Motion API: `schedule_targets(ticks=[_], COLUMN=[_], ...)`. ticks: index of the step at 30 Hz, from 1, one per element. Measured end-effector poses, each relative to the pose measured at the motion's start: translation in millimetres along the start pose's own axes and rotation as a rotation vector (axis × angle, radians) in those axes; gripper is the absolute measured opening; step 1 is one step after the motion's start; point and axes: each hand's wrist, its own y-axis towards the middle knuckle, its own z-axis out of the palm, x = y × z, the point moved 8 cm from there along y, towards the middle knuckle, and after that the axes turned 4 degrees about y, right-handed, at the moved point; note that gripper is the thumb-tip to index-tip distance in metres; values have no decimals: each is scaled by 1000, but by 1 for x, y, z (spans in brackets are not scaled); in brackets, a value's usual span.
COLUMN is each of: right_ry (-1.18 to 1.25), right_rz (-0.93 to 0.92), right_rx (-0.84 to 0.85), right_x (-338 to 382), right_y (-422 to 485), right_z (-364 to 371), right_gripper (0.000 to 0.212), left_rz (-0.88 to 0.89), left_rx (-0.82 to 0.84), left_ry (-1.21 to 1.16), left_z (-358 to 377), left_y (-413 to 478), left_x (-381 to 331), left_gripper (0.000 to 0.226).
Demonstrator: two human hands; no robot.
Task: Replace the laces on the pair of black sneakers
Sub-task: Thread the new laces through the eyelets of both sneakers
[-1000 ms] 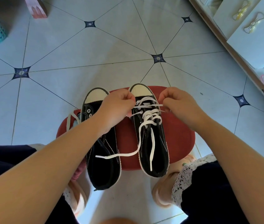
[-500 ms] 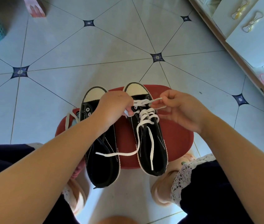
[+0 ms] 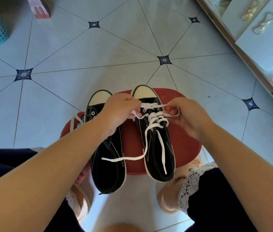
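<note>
From the head view, two black sneakers stand side by side, toes away, on a red stool [image 3: 186,148] over a tiled floor [image 3: 99,52]. The left hand [image 3: 120,111] reaches over the left sneaker [image 3: 110,164] and pinches the white lace [image 3: 157,117] at the toe-end eyelets of the right sneaker [image 3: 156,148]. The right hand [image 3: 189,118] pinches a loop of the same lace on that shoe's other side. One loose end trails across onto the left sneaker; the other lies in the right sneaker's opening. A grey lace [image 3: 74,122] hangs at the stool's left edge.
</note>
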Motion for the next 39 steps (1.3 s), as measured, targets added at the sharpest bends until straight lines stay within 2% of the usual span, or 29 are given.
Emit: schedule_targets(ticks=[4,6,8,9,12,14,16,18,23,27,31,33,37,39], right_ry=[20,-232,-550,-630,-674,-819,-1039,-1137,-1170,-1078,-1142,-1145,-754,-676], right_rz=[14,-49,-194,-282,-519,-560,-575,-598,-561,-567,-561,-501,-249,-206], right_rx=[15,11,-37,-74,-112,-25,72,109,63,70,70,71,118,139], right_x=[2,7,19,28,55,59,52,46,42,42,41,37,25,21], right_y=[0,0,-3,-6,-21,-27,-30,-31,-22,-26,-25,-22,-21,-21], right_z=[0,0,-1,-2,-2,13,30,39,32,32,34,31,17,15], right_gripper=[21,14,7,9,11,6,8,6,11,3,5,10,15,17], left_rz=[52,133,207,263,477,530,529,513,397,334,295,288,289,285], left_rx=[8,-17,-97,-152,-261,-207,-110,-40,-28,22,80,81,123,123], left_ry=[100,277,391,426,511,592,669,709,763,749,679,594,449,463], left_z=[2,4,1,-4,-10,-2,12,21,21,26,27,24,17,17], left_y=[0,-1,-3,-5,-13,-16,-15,-14,-8,-7,-5,-6,-12,-12], left_x=[-2,-6,-12,-18,-38,-42,-36,-32,-27,-20,-19,-20,-21,-18], left_gripper=[25,20,16,15,9,6,13,19,17,20,17,12,11,10])
